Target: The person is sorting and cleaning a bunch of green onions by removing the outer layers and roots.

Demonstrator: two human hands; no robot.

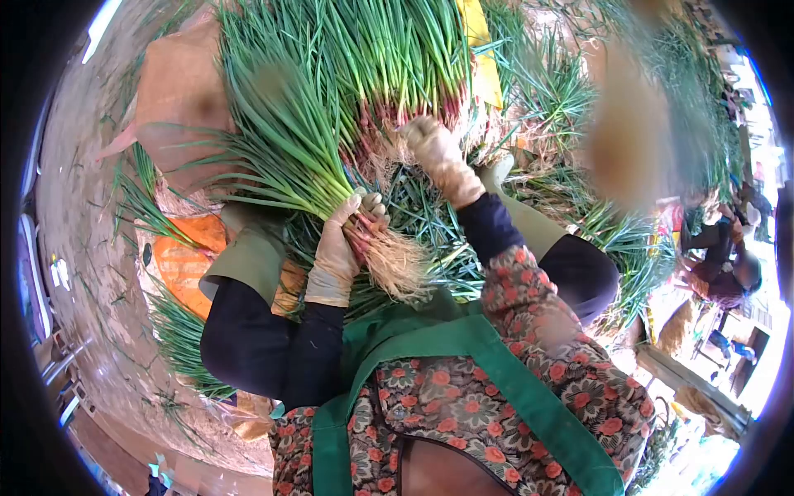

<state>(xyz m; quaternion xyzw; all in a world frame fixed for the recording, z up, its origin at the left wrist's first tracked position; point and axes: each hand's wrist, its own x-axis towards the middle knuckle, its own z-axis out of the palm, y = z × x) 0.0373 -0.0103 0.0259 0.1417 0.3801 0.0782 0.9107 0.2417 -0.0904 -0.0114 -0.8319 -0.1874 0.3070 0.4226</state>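
Observation:
In the head view my left hand (334, 252), in a pale glove, is closed round a bunch of spring onions (318, 178). Its long green leaves fan out to the upper left, and the pale stringy roots (390, 258) hang towards the lower right. My right hand (437, 150), gloved too, is raised at the root side of a large heap of spring onions (389, 62). The fingers of that hand are curled together; whether anything sits between them is hidden. Reddish stem bases and roots line the near side of the heap.
Loose green leaves (418, 211) lie between my knees. Brown sacking (186, 91) and an orange sack (184, 263) are on the left, a yellow strip (481, 50) beside the heap. More onions (550, 91) cover the ground at right. Another person (728, 256) sits far right. Blurred spots obscure the upper right.

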